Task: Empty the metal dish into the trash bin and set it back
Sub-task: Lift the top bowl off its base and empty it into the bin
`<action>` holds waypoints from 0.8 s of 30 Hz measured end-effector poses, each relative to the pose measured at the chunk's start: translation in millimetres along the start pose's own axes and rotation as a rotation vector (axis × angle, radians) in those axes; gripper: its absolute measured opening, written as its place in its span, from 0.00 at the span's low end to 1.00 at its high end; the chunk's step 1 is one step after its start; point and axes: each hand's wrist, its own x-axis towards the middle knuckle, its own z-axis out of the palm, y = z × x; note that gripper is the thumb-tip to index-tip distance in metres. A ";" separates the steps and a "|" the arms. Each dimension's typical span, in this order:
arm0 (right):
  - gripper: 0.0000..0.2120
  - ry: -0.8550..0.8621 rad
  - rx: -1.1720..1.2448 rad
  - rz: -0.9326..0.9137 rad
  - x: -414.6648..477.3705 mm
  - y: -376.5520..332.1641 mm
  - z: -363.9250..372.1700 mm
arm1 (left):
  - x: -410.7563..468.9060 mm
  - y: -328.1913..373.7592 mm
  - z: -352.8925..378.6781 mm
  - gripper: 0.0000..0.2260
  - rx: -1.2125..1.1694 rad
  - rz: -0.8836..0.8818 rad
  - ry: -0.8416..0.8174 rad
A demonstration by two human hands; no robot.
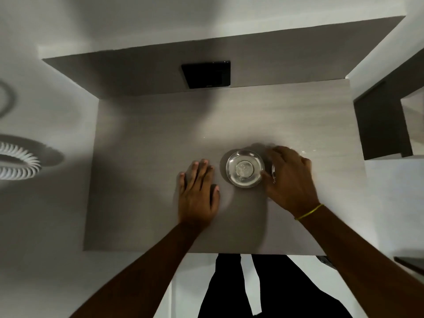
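On the grey wood-grain tabletop (160,134), the left hand (197,195) lies flat with fingers spread, empty, while the right hand (289,180) curls its fingers against the round shiny metal dish (245,169).

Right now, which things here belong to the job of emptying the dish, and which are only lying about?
Job: metal dish; right hand at its rim; left hand flat on the table.
Lying about: black panel; yellow wristband.
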 end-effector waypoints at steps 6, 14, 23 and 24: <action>0.18 -0.138 -0.012 0.011 33.2 -18.7 9.8 | -21.7 18.5 -4.8 0.21 -0.084 0.153 -0.001; 0.20 -0.115 0.273 0.085 37.5 7.4 -12.3 | -58.7 107.8 17.9 0.20 -0.194 0.635 -0.178; 0.15 0.059 0.730 0.449 -47.4 129.7 -66.1 | 8.0 241.7 86.2 0.23 -0.148 0.920 -0.325; 0.15 0.097 0.765 0.513 -61.7 148.6 -70.2 | 14.6 250.5 89.3 0.25 -0.102 0.977 -0.397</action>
